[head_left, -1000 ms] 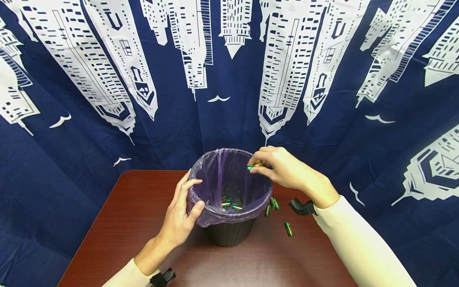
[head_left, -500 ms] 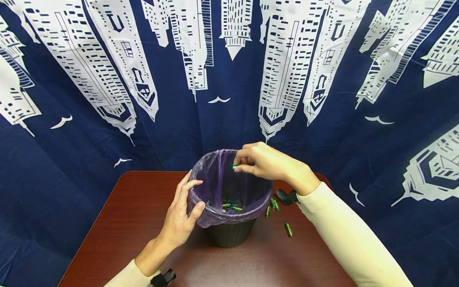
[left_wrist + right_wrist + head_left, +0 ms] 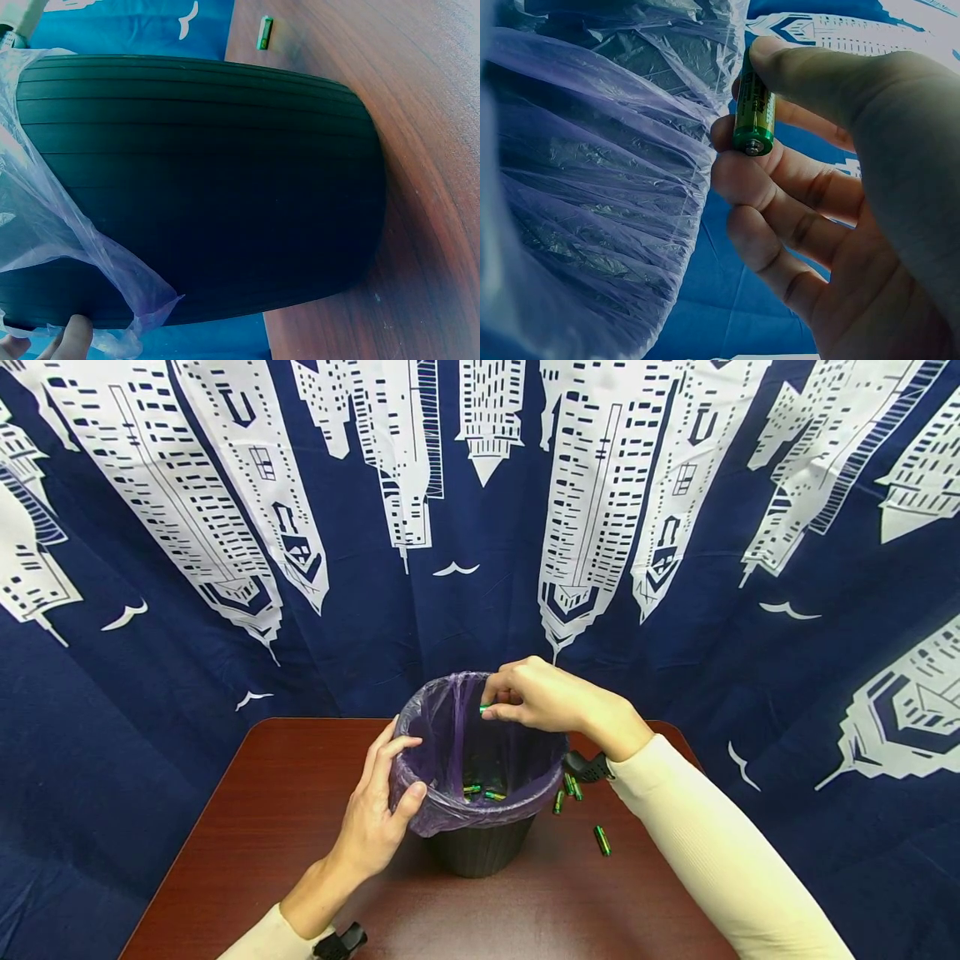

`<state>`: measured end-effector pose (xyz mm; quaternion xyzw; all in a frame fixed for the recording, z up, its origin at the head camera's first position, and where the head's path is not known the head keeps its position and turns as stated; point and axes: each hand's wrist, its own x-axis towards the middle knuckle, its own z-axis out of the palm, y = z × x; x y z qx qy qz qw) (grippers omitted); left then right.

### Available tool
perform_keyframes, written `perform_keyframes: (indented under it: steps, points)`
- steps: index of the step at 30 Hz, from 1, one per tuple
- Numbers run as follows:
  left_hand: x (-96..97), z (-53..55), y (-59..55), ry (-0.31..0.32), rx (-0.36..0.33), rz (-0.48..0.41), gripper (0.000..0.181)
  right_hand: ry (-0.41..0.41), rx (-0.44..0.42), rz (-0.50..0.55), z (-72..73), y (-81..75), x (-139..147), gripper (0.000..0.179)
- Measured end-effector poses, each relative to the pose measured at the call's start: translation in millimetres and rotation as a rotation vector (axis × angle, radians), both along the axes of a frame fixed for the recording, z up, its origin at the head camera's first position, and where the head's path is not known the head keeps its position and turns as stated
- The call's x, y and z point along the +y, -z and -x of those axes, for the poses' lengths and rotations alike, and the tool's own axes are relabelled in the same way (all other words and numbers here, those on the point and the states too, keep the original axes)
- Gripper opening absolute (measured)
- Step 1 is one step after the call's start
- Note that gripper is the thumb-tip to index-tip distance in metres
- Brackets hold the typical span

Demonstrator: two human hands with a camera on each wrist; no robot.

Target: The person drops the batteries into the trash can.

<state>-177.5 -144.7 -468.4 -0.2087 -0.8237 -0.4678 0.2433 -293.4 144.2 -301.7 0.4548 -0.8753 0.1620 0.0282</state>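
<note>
A cream sleeve (image 3: 266, 939) with a black strap (image 3: 341, 941) is showing at the left, on the near side of the dark bin (image 3: 480, 852). From it the left hand (image 3: 375, 814) is resting against the bin's left side, its fingers spreading wide, one fingertip reaching over the rim and the thumb lying toward the front. A brown table (image 3: 292, 810) is supporting the bin, and a blue curtain (image 3: 360, 610) with white buildings is hanging behind it. A purple bag (image 3: 435, 743) is lining the bin and folding over its rim. At the bottom of the bin, some green-and-gold batteries (image 3: 495, 795) are lying; the bag's folds are making their number hard to tell. Over the bin's mouth, toward its far right, the right hand (image 3: 543, 697) is pinching one battery (image 3: 755, 116) between thumb and fingertips, the other fingers bending loosely. Just right of the bin, three loose batteries (image 3: 558, 802) are lying close together on the table, while a single battery (image 3: 603, 841) is lying farther out from the bin, toward the front. The right sleeve (image 3: 720, 835) is stretching across beyond them.
</note>
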Motion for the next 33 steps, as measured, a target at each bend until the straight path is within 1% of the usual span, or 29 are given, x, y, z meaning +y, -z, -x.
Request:
perform_keyframes:
  steps: [2,9,15,19,26,33]
  points:
    - [-0.4,0.1,0.1,-0.001,0.000,0.000,0.063,0.008,-0.001,-0.002,0.5,0.4,-0.3,0.007]
    - [-0.8,0.3,0.2,-0.004,0.001,0.000,0.064,0.045,-0.001,0.010,-0.9,0.7,2.9,0.016]
    - [-0.2,-0.4,-0.3,-0.006,0.002,-0.004,0.064,0.037,0.025,0.033,-4.9,0.5,9.4,0.013]
    - [0.1,-0.7,-0.9,-0.008,-0.002,-0.004,0.064,0.048,0.040,0.052,-9.2,1.2,15.6,0.013]
    - [1.1,-0.8,-0.9,-0.002,-0.005,0.001,0.065,0.086,0.073,0.095,-15.6,9.1,33.3,0.012]
    - [1.1,-0.6,-0.3,0.002,-0.003,-0.005,0.065,0.118,0.121,0.166,-17.4,20.8,54.3,0.009]
